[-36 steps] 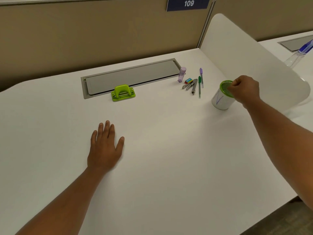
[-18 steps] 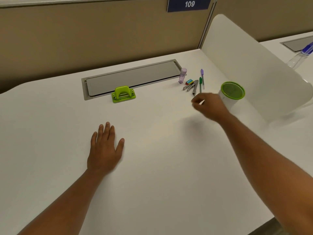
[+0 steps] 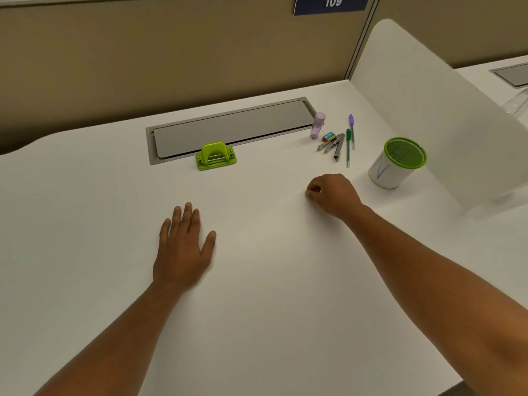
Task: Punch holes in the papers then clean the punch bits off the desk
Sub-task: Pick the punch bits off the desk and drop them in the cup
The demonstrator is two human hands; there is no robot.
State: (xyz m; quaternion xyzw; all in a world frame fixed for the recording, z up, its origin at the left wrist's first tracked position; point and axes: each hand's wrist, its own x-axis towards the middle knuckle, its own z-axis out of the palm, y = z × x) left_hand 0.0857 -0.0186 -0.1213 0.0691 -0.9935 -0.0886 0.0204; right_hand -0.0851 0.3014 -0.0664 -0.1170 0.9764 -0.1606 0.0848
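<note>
A green hole punch sits at the back of the white desk, in front of a grey cable hatch. My left hand lies flat on the desk, palm down, fingers apart, holding nothing. My right hand rests on the desk right of centre with fingertips pinched together at the surface; whether a tiny punch bit is between them is too small to tell. A white cup with a green mesh top stands to the right of that hand. No paper sheets are in view.
The grey cable hatch is set into the desk's back. A purple glue stick, an eraser, metal clips and two pens lie back right. A white divider panel stands along the right edge. A tan partition rises behind.
My right hand left the cup's top and moved left and toward me, down to the desk surface. My left hand stayed flat in place.
</note>
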